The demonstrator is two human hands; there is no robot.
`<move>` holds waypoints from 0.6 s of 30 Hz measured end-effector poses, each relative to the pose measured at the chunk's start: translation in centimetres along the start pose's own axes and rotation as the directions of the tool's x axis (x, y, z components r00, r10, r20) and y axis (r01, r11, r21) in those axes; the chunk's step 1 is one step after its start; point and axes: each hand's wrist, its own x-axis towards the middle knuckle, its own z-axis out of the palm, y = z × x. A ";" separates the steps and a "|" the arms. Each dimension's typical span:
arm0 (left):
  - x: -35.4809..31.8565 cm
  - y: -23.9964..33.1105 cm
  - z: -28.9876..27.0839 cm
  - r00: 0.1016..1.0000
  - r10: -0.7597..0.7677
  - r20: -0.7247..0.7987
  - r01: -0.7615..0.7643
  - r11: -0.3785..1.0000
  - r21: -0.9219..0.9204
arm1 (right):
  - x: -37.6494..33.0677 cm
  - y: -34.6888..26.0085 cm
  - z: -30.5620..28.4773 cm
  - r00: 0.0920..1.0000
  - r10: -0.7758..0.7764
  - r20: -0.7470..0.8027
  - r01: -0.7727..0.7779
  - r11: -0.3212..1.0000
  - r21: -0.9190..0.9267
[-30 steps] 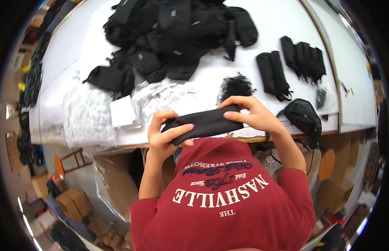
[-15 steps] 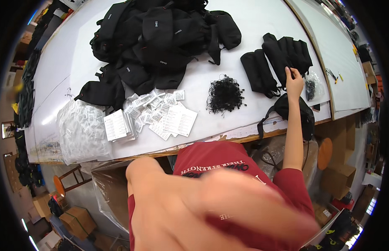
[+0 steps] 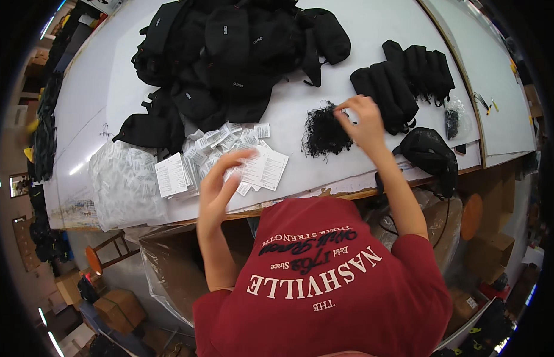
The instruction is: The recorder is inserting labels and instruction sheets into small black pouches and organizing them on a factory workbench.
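My left hand [image 3: 216,189] hovers at the near edge of the loose white printed labels [image 3: 205,143], its thumb and fingers spread with nothing between them. Just below it lie larger white printed cards [image 3: 271,169]. At the right, my right hand [image 3: 366,124] reaches over the upper right side of a tangled pile of small black string loops [image 3: 322,134]. Its thumb and forefinger come together in a pinch; whatever sits between the tips is too small to make out. Beside that hand lie black fabric pouches [image 3: 391,92].
A heap of black bags [image 3: 229,53] covers the table's back. A clear plastic bag of labels [image 3: 125,190] lies at the near left, next to a stack of cards [image 3: 171,175]. A black bag [image 3: 430,156] rests at the right front edge, near a small clear packet [image 3: 454,119].
My right hand has let go of a black pouch and moved left to the string loops. My left hand has gone from close to the camera down to the labels and cards.
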 end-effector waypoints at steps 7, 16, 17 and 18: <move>-1.4 -13.6 1.3 0.948 0.025 -0.318 0.272 0.456 0.847 | -0.8 -2.3 8.6 0.875 -0.232 0.426 0.362 0.897 -0.254; -1.9 -14.5 1.3 0.899 0.024 -0.438 0.347 0.572 0.743 | 1.1 -2.8 6.3 0.884 -0.128 0.450 0.169 0.984 -0.052; -1.8 -14.6 1.0 0.897 0.024 -0.442 0.350 0.572 0.742 | 1.6 -3.8 5.3 0.885 -0.013 0.465 -0.036 0.995 0.096; -1.8 -14.6 0.6 0.893 -0.039 -0.448 0.370 0.631 0.682 | 2.0 -4.5 4.8 0.862 0.096 0.498 -0.241 0.942 0.235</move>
